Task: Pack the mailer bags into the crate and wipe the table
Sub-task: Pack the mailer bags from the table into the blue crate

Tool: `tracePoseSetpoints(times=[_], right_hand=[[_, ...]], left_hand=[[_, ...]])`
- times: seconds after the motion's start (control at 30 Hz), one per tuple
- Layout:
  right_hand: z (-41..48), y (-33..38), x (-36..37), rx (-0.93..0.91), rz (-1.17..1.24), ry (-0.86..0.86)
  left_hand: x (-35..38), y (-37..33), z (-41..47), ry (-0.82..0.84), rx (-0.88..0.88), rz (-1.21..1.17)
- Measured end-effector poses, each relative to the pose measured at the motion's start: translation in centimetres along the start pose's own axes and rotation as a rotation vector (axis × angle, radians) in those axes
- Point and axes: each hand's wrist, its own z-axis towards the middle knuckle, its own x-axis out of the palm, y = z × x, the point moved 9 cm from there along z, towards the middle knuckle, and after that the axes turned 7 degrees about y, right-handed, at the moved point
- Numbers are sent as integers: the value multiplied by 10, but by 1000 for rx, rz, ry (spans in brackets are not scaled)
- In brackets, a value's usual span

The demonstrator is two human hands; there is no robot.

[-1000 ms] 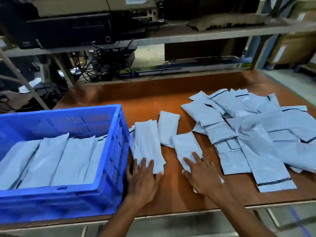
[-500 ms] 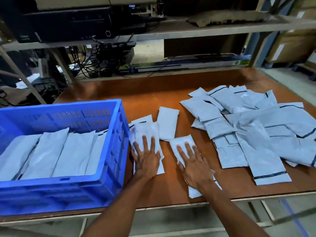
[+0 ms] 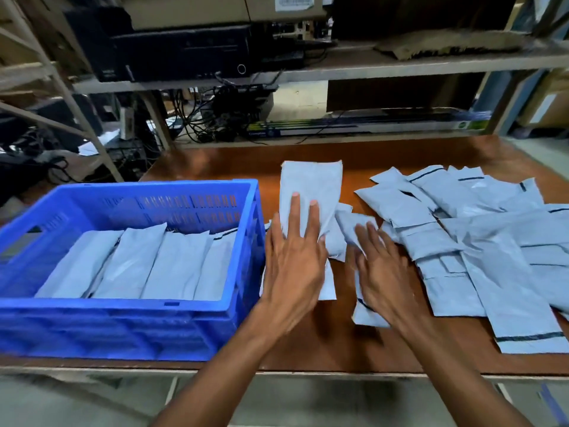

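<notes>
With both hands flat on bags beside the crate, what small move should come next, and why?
Probably close the left hand on the bag under it and carry it left into the crate. That bag lies right beside the crate, which holds a row of bags with room left; the pile still waits on the table.

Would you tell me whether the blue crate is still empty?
No, the blue crate already holds a row of grey mailer bags leaning side by side.

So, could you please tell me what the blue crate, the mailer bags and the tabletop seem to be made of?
The blue crate looks like moulded rigid plastic, with slotted walls and a dull sheen. The mailer bags look like thin grey plastic film: creased, limp, faintly glossy. The table shows a smooth reddish-brown surface, probably laminate or polished wood; the picture cannot settle which.
</notes>
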Motion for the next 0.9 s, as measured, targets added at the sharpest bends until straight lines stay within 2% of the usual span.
tracePoseSetpoints(times=[0.13, 0.23, 0.37, 0.47, 0.57, 0.67, 0.7, 0.8, 0.9], right_hand=[[24, 103, -94, -239, 308, -319], [25, 189, -125, -365, 408, -368], [34, 292, -76, -475, 437, -144], [48, 335, 1, -439, 244, 10], [58, 336, 50, -269, 0, 130], [67, 325, 75, -179, -231, 222], [71, 314, 86, -98, -272, 289], [70, 275, 135, 127, -389, 683], [63, 258, 168, 112, -469, 887]], left_hand=[[-118, 31, 10, -167, 43, 11], [-160, 111, 12, -174, -66, 55], [-137, 232, -6, 82, -310, 102], [-86, 286, -26, 379, -306, 147], [-38, 330, -28, 576, -309, 239], [-33, 314, -23, 652, -282, 258], [-29, 310, -22, 683, -294, 228], [-16, 307, -24, 884, -341, 188], [1, 318, -26, 1034, -248, 257]])
